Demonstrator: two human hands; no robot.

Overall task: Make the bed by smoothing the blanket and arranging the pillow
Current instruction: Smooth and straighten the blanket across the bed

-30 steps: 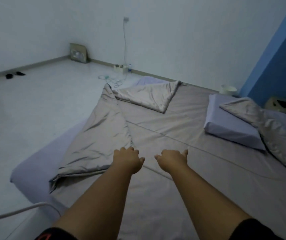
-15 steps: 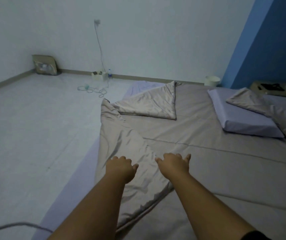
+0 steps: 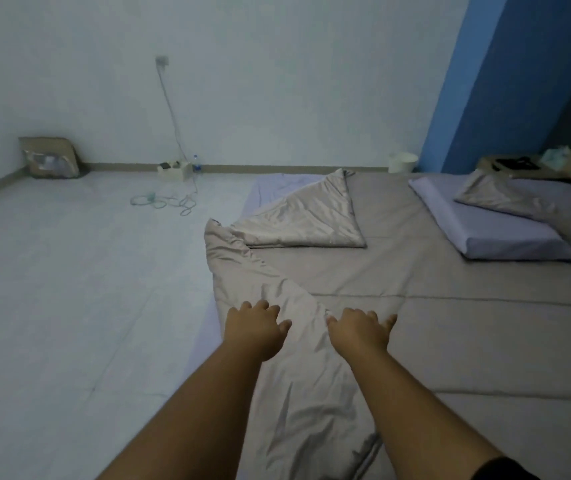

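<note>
Along the bed's left edge, the grey satin blanket lies folded back on itself in a long, wrinkled strip, with another corner turned over farther up. Both hands rest palm-down on it: the left hand on the folded strip, the right hand at its inner edge, fingers loosely spread and gripping nothing. The fabric looks thin, limp and slick, so it should slide easily and crease readily; pinching the folded edge or its corner seems the best hold for flipping it outward. The lilac pillow sits near the headboard, partly under a second grey piece.
</note>
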